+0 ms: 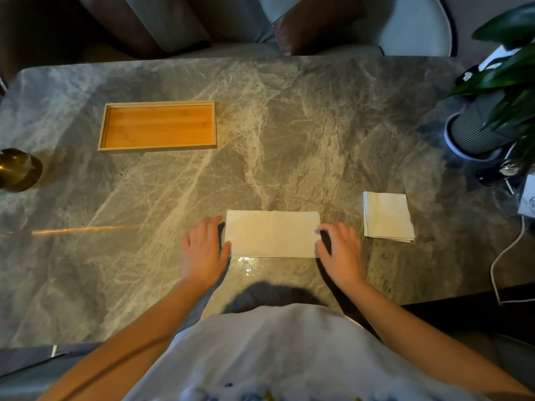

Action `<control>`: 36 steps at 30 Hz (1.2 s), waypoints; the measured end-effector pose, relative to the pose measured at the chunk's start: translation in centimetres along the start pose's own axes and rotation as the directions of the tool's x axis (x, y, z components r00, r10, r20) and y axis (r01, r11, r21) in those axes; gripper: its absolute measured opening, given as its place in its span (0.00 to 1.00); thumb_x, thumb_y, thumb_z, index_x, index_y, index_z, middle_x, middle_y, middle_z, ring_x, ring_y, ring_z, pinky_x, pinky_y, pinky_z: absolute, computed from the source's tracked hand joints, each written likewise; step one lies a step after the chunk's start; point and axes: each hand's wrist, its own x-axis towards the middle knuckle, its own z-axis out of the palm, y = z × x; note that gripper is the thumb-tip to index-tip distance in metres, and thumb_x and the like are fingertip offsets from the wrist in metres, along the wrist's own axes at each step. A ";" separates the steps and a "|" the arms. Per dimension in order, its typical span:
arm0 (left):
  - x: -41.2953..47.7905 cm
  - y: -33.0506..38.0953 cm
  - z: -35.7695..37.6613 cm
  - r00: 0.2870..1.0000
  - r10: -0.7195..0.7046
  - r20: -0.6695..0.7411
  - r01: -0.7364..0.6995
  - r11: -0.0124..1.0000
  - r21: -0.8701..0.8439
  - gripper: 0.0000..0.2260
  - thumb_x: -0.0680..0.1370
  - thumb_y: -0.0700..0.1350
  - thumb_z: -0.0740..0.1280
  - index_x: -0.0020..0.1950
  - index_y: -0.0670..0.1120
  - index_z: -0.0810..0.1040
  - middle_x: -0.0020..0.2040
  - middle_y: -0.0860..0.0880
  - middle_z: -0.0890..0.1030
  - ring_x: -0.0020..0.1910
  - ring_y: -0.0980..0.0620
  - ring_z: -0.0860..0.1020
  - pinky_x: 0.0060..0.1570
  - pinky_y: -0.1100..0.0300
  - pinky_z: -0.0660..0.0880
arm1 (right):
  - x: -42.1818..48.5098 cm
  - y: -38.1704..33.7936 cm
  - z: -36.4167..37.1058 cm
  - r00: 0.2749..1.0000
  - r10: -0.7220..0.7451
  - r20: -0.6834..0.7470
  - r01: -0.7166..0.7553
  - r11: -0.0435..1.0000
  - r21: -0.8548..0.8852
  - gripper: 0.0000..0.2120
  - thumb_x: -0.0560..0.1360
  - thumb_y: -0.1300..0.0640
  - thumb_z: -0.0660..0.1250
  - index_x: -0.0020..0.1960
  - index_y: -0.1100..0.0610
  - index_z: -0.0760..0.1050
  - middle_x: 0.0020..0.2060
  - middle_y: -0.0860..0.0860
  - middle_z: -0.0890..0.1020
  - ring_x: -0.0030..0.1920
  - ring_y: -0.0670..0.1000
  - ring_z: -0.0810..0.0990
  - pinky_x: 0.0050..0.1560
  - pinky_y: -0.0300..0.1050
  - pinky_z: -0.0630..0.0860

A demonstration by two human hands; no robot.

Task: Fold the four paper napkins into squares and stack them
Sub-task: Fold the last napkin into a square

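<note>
Mid-task | napkin (272, 238) lies a half-folded rectangle near the table (289, 134) edge, one fold short of square | right hand (341, 250) pinches its right end | left hand (204, 250) curled at left end, grip unclear | stack (388, 217) of folded squares to the right, count unclear

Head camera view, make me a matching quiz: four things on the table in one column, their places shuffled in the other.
1 wooden tray
2 rectangular napkin
3 stack of square napkins
4 brass-coloured pot

A between the left hand and the right hand
B at the table top's left edge
C far side, left of centre
D beyond the right hand, further right

Pairs: 1-C, 2-A, 3-D, 4-B
</note>
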 end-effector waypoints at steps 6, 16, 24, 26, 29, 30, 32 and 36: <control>1.4 5.3 3.2 0.905 0.212 0.369 -0.303 0.930 0.207 0.26 0.82 0.52 0.46 0.77 0.47 0.40 0.79 0.49 0.41 0.77 0.49 0.40 0.73 0.40 0.38 | 1.3 -5.8 4.0 0.901 -0.218 0.376 0.306 0.932 -0.193 0.28 0.81 0.51 0.55 0.77 0.57 0.51 0.78 0.52 0.52 0.78 0.53 0.47 0.75 0.60 0.45; 1.4 -0.4 2.8 0.896 0.052 0.442 -0.204 0.931 0.304 0.27 0.80 0.58 0.40 0.71 0.50 0.27 0.74 0.52 0.28 0.75 0.51 0.34 0.72 0.40 0.37 | 1.8 1.0 2.7 0.858 -0.071 0.508 0.295 0.878 -0.376 0.31 0.82 0.45 0.44 0.76 0.51 0.30 0.74 0.45 0.30 0.73 0.48 0.28 0.73 0.60 0.37; 1.2 0.8 2.1 0.935 0.017 0.354 -0.138 0.937 0.321 0.30 0.81 0.56 0.47 0.75 0.46 0.33 0.78 0.49 0.36 0.77 0.48 0.36 0.73 0.39 0.42 | 2.1 1.2 2.3 0.843 -0.055 0.535 0.286 0.888 -0.361 0.31 0.82 0.45 0.46 0.76 0.52 0.32 0.75 0.45 0.31 0.75 0.48 0.31 0.73 0.63 0.39; 1.0 2.0 1.0 0.964 0.052 0.259 -0.125 0.953 0.276 0.31 0.80 0.51 0.57 0.77 0.44 0.45 0.79 0.45 0.48 0.77 0.44 0.49 0.72 0.39 0.50 | 2.0 0.6 2.2 0.852 -0.034 0.522 0.264 0.890 -0.371 0.32 0.81 0.45 0.47 0.77 0.53 0.34 0.77 0.46 0.35 0.77 0.50 0.35 0.74 0.63 0.42; 0.7 3.9 0.3 0.981 0.184 0.066 -0.192 0.971 0.143 0.25 0.75 0.42 0.67 0.71 0.44 0.66 0.68 0.43 0.71 0.63 0.40 0.72 0.62 0.45 0.67 | 1.4 -0.9 2.5 0.910 -0.002 0.415 0.173 0.911 -0.373 0.34 0.79 0.42 0.53 0.78 0.55 0.44 0.78 0.49 0.48 0.76 0.53 0.50 0.72 0.60 0.54; 0.8 4.4 0.3 0.978 0.205 0.049 -0.208 0.976 0.070 0.23 0.75 0.40 0.65 0.70 0.44 0.67 0.67 0.43 0.73 0.62 0.41 0.73 0.60 0.46 0.68 | 1.1 -1.5 2.6 0.929 -0.003 0.370 0.149 0.919 -0.366 0.33 0.78 0.41 0.55 0.77 0.55 0.49 0.77 0.51 0.54 0.74 0.54 0.56 0.70 0.58 0.58; 1.1 4.7 0.2 0.969 0.216 0.118 -0.214 0.976 -0.031 0.21 0.78 0.41 0.60 0.71 0.46 0.64 0.69 0.46 0.71 0.65 0.43 0.70 0.64 0.49 0.65 | 0.6 -2.1 2.8 0.953 -0.038 0.301 0.149 0.923 -0.354 0.27 0.78 0.43 0.56 0.74 0.53 0.57 0.71 0.51 0.64 0.67 0.53 0.65 0.63 0.54 0.63; 1.8 3.9 0.7 0.937 0.185 0.297 -0.185 0.982 -0.030 0.25 0.77 0.39 0.57 0.74 0.49 0.58 0.72 0.48 0.67 0.71 0.47 0.64 0.71 0.50 0.58 | -0.4 -2.3 2.8 0.945 -0.109 0.307 0.190 0.950 -0.247 0.17 0.79 0.50 0.56 0.68 0.49 0.67 0.60 0.48 0.74 0.61 0.50 0.71 0.58 0.51 0.64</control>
